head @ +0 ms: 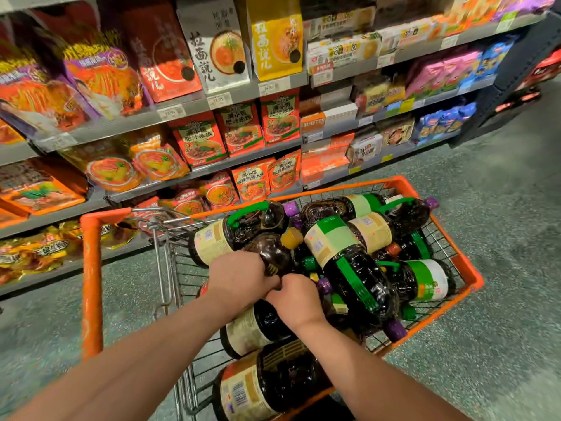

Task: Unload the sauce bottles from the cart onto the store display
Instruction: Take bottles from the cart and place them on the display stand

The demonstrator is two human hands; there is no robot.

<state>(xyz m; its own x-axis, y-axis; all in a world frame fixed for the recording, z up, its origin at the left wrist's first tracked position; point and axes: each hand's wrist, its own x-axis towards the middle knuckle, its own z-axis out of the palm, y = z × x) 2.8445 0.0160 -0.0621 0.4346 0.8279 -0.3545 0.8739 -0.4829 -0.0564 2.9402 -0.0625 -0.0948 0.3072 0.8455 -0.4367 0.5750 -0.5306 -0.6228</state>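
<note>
Speckled grey-green flooring is seen beneath an orange-rimmed wire cart heaped with dark sauce bottles, beside shelves of noodle packets. Both the left hand and the right hand are curled among the bottles; what is pinched cannot be told.

A shop aisle: price-tagged shelves of noodle packets, cart.

Dark sauce bottles lie jumbled in the orange cart.
</note>
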